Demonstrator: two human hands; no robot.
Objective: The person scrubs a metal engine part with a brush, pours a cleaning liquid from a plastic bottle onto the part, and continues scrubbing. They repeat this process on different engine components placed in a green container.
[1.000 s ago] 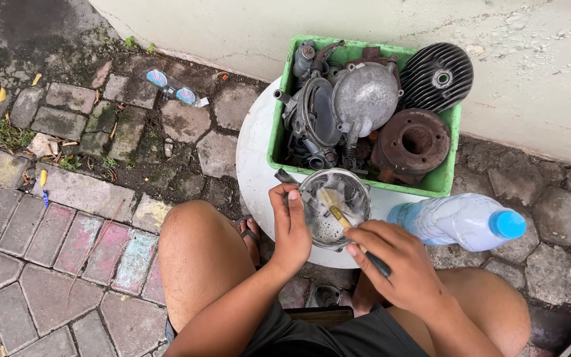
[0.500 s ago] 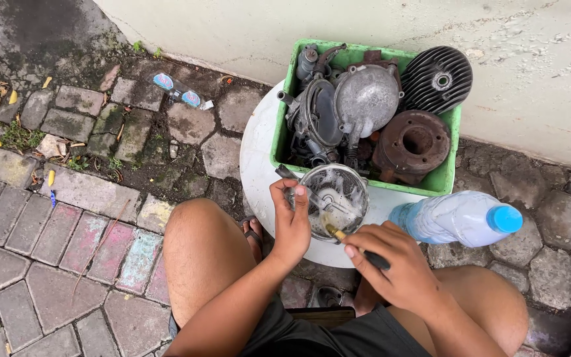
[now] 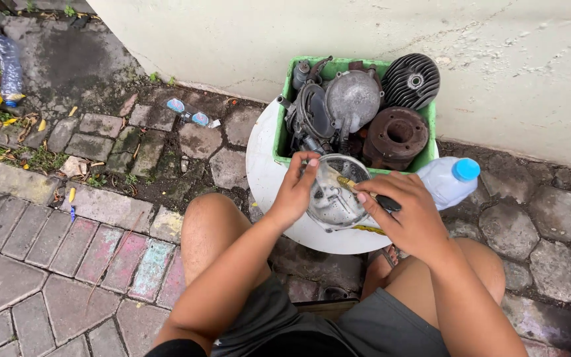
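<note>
Left hand pinches the rim of a round metal cover, tilting it above the white round tray in front of the green crate of engine parts. Rigid, fairly heavy and probably greasy, the cover is best held at its edge. Right hand is curled around a brush reaching into it; a plastic bottle lies beyond.

A round grey metal cover, dished and open side up, sits tilted over the near edge of a white round worktop, just in front of a green crate. Its inside shows ribs and a grimy sheen. A brush with pale bristles and a dark handle lies slanted across its rim, bristles inside the dish.
</note>
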